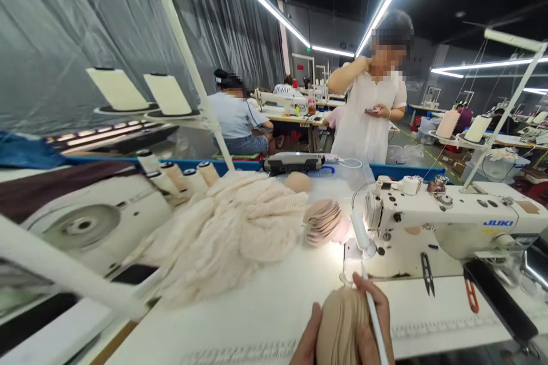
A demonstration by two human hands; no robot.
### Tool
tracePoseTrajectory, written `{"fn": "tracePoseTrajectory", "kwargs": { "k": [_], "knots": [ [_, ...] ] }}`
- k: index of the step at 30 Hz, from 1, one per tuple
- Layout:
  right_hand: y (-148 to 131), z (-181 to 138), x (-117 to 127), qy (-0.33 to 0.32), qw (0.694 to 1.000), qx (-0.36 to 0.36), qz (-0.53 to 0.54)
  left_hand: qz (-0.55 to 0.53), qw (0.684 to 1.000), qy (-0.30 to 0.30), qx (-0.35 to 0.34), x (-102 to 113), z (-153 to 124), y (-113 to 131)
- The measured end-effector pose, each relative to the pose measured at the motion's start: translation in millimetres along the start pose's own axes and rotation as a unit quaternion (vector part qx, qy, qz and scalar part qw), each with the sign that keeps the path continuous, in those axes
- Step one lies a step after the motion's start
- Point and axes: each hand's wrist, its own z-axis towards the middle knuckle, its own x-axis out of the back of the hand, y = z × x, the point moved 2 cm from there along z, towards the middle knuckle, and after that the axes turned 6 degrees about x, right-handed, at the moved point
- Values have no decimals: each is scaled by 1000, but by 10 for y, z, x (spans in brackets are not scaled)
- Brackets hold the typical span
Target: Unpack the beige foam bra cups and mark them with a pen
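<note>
At the bottom edge my left hand (309,337) and my right hand (374,322) cup a rounded beige padded fabric piece (340,325) between them. My right hand also grips a thin white stick (373,311) that points up toward the needle area of the white JUKI sewing machine (440,222). A pile of cream lace fabric (231,228) lies on the white table (274,308) to the left. A stack of beige pads (322,219) sits beside the pile.
Black snips (426,274) and orange snips (471,295) lie on the machine bed. Thread cones (180,174) stand behind the lace. A second machine (77,222) sits at left. A person in white (368,108) stands beyond the table; other workers sit farther back.
</note>
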Motion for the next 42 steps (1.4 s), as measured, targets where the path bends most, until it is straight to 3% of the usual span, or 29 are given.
{"fn": "tracePoseTrajectory", "kwargs": {
  "k": [4,7,10,14,17,23,35,42],
  "knots": [
    [-88,23,213,63,997,14,-36,-37,997,-17,-67,-101,-95,7],
    [-115,94,452,82,995,-46,-38,-47,997,-39,-57,-85,-177,94],
    [-175,153,549,64,992,-107,33,-48,997,-41,-44,-31,-247,117],
    [-262,202,508,34,980,-166,108,-48,995,-71,-43,12,-281,97],
    [-284,202,447,-3,973,-201,110,-52,993,-98,-43,26,-291,96],
    [-285,100,278,-120,948,-268,125,-7,994,-96,-53,56,-298,98],
    [-388,87,145,-98,963,-239,81,-31,996,-70,-53,-26,-248,60],
    [-342,103,260,-50,973,-218,65,-45,989,-135,-49,-32,-274,81]
  ]
}}
